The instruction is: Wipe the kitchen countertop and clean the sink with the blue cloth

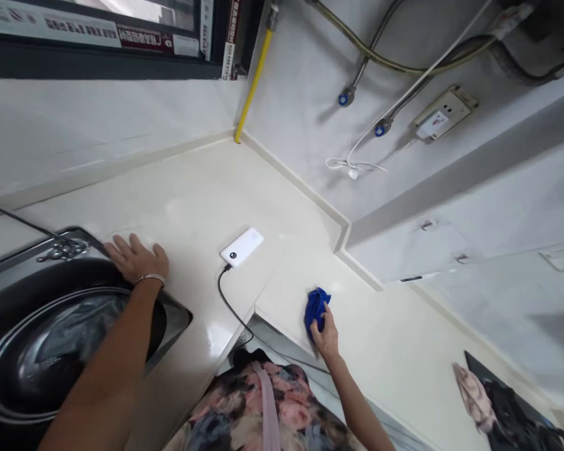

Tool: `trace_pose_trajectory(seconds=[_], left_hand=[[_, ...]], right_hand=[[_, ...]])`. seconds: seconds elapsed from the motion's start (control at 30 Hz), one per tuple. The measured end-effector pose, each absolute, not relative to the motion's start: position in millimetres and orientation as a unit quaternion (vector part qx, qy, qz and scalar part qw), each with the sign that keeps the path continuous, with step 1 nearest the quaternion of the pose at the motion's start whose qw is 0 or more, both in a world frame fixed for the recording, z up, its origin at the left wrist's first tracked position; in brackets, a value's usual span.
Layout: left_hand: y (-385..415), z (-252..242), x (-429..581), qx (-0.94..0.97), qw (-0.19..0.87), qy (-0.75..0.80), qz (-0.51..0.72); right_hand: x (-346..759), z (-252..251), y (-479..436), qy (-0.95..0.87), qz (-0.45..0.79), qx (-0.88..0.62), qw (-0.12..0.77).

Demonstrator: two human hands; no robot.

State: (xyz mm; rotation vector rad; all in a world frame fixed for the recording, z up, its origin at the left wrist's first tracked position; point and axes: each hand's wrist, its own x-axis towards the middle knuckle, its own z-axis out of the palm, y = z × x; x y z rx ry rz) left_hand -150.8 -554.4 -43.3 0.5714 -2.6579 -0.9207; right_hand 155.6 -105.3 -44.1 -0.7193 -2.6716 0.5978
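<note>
My right hand (pixel 326 333) has its fingers closed on a crumpled blue cloth (pixel 316 308), which lies on the cream countertop (pixel 376 338) near the front edge. On the left, my left hand (pixel 140 260) rests palm down with fingers spread at the corner of a dark sink (pixel 178 319). A bracelet circles that wrist, and the forearm hides part of the basin. Between the two hands lies a white power bank (pixel 242 247) with a black cable (pixel 224 294) running down over the counter edge.
A chain (pixel 66 249) sits on the sink's back rim. In the far corner a yellow pipe (pixel 254 84) meets the counter. Hoses, valves and a socket (pixel 444 113) are on the wall. Dark and pink fabric (pixel 474 398) lies at the far right.
</note>
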Motion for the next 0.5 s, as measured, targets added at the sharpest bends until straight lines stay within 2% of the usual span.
trace_pose_trajectory(seconds=[0.23, 0.43, 0.5], left_hand=[[-549.5, -43.3, -154.6, 0.235, 0.121, -0.912, -0.314], [-545.6, -40.7, -159.8, 0.250, 0.090, -0.929, -0.257], [-544.8, -36.4, -161.4, 0.247, 0.041, -0.939, -0.235]], right_hand=[[90.1, -61.1, -109.9, -0.920, 0.225, -0.270, 0.172], [-14.0, -69.0, -136.0, -0.961, 0.192, -0.076, 0.185], [-47.1, -67.8, -136.5, -0.965, 0.183, -0.038, 0.183]])
